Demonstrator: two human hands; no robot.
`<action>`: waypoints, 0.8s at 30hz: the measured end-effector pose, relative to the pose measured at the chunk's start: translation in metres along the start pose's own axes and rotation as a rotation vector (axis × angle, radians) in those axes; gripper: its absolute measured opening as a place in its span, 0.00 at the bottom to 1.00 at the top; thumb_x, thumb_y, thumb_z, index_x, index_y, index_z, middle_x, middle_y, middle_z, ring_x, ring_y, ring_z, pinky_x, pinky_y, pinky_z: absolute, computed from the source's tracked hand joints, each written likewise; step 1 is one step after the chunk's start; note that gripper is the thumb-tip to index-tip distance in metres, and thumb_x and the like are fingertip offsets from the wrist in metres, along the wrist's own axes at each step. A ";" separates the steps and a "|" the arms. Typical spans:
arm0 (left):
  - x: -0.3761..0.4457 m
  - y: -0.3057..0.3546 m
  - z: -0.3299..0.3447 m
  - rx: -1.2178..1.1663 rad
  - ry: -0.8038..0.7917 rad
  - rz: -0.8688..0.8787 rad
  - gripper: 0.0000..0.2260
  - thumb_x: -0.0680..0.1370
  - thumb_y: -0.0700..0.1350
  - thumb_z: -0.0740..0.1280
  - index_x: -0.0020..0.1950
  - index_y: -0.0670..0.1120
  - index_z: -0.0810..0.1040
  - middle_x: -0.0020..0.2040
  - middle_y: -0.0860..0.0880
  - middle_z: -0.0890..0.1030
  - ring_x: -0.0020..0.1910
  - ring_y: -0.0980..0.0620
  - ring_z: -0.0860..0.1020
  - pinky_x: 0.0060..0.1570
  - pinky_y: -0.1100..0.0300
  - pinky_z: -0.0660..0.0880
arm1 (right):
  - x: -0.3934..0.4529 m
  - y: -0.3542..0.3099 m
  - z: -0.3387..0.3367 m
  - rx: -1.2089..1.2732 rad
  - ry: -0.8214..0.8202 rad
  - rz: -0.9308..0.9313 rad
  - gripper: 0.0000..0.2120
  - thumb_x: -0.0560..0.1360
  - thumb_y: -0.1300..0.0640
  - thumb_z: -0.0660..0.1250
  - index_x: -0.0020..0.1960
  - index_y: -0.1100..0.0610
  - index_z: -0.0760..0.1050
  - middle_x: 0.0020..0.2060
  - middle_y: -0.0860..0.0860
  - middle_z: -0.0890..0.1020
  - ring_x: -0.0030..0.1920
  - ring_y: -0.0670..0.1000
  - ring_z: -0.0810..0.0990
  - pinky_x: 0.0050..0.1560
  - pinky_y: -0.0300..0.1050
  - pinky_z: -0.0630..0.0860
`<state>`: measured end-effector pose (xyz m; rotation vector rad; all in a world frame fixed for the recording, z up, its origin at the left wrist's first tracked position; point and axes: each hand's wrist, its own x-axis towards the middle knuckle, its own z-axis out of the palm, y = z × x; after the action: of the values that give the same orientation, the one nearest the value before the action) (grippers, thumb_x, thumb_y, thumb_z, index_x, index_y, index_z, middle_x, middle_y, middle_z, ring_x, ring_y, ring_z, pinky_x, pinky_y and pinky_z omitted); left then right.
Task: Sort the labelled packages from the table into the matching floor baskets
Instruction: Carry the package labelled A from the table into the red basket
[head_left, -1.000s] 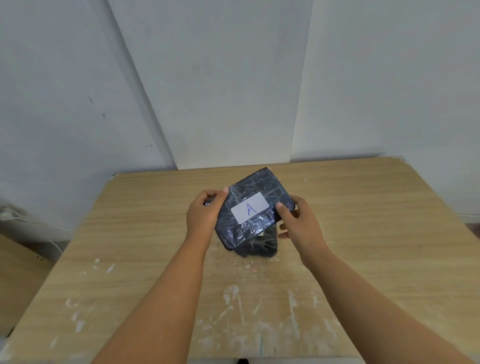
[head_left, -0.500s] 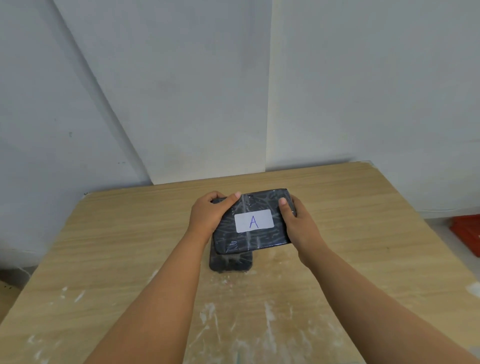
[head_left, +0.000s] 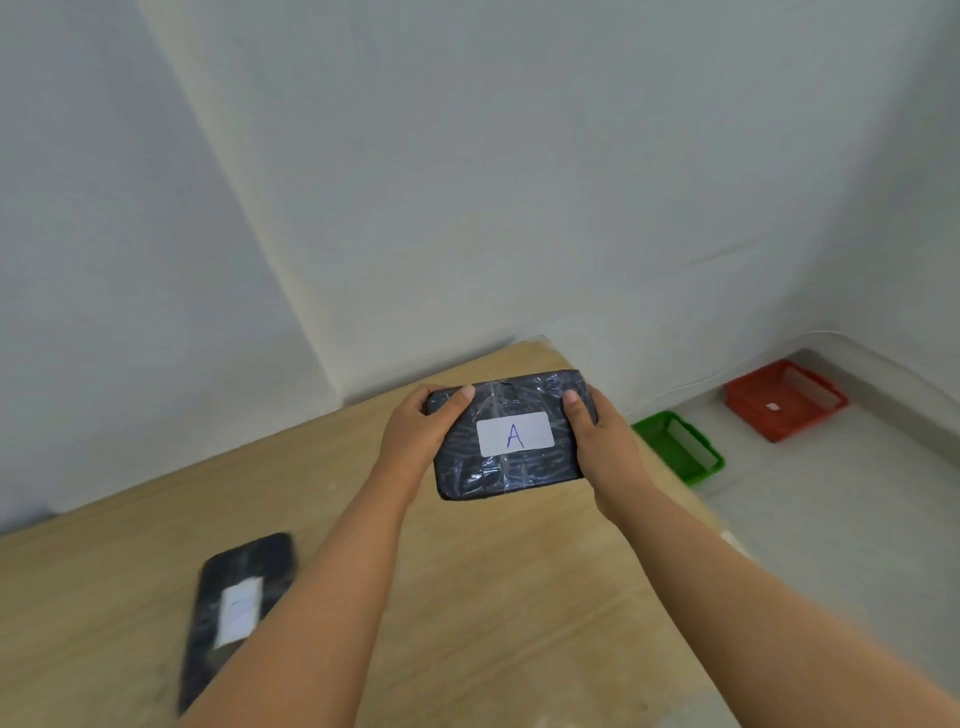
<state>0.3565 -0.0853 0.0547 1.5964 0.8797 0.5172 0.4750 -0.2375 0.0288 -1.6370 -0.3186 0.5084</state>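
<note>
I hold a dark plastic-wrapped package (head_left: 506, 470) with a white label marked "A" above the wooden table (head_left: 493, 597). My left hand (head_left: 415, 431) grips its left end and my right hand (head_left: 602, 441) grips its right end. A second dark package (head_left: 234, 608) with a blurred white label lies flat on the table at the lower left, partly behind my left forearm. On the floor to the right stand a green basket (head_left: 680, 447) and, farther off, a red basket (head_left: 784, 400) with a small white tag.
The table's right edge runs just past my right wrist, with grey floor beyond it. White walls meet in a corner behind the table, and another wall runs behind the red basket.
The view has swung to the right, bringing the green and red baskets into sight. The "A" package moved right with both hands, away from the second package, which now lies at the lower left.
</note>
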 end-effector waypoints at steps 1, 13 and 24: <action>0.005 0.003 0.031 -0.006 -0.018 0.005 0.12 0.71 0.57 0.72 0.49 0.51 0.80 0.48 0.51 0.84 0.44 0.53 0.83 0.43 0.55 0.79 | 0.014 0.002 -0.028 -0.007 0.031 0.002 0.17 0.79 0.44 0.59 0.65 0.47 0.74 0.53 0.47 0.83 0.51 0.49 0.82 0.49 0.46 0.79; 0.021 0.052 0.388 -0.108 -0.219 0.027 0.26 0.79 0.56 0.61 0.75 0.58 0.57 0.61 0.49 0.76 0.50 0.54 0.82 0.38 0.53 0.83 | 0.173 0.006 -0.347 -0.054 0.280 0.041 0.16 0.79 0.44 0.60 0.62 0.49 0.76 0.51 0.49 0.83 0.52 0.53 0.83 0.55 0.51 0.79; 0.130 0.087 0.635 -0.027 -0.348 0.073 0.22 0.80 0.56 0.57 0.73 0.59 0.59 0.58 0.53 0.79 0.49 0.57 0.81 0.36 0.57 0.82 | 0.352 0.018 -0.545 -0.053 0.330 0.086 0.12 0.79 0.43 0.59 0.57 0.47 0.75 0.47 0.46 0.83 0.47 0.48 0.82 0.48 0.47 0.80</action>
<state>0.9310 -0.3887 -0.0189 1.6356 0.5516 0.2872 1.0494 -0.5379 0.0011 -1.7589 -0.0165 0.2884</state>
